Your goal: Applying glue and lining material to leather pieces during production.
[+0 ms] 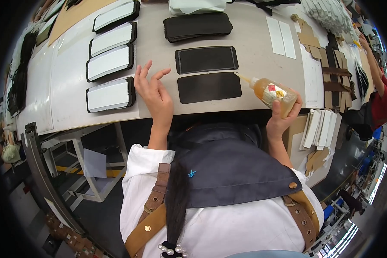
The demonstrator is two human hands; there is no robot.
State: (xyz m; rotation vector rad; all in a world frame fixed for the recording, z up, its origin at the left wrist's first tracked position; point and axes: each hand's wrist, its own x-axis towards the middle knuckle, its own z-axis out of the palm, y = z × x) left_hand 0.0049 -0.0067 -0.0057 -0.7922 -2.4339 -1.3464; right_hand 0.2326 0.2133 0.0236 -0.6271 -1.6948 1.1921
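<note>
My right hand [278, 118] is wrapped round a clear squeeze bottle [268, 92] of amber liquid. The bottle tilts left, its thin nozzle ending at the upper right corner of a plain black rectangular panel [209, 88] near the table's front edge. Just beyond lies a second black panel [207, 60] with pale lines along its edges. Farther back is a stack of black panels [198, 26]. Holding nothing, my left hand [155, 92] is raised with its fingers apart, between the panels and several black pieces topped with white rectangles [110, 93] at the left.
Two white strips [281, 38] lie at the table's right, near brown card pieces [309, 38]. Bundled white strips [317, 129] sit lower right. A metal frame [86, 161] stands below the table's left side. Another person's arm [374, 64] shows at far right.
</note>
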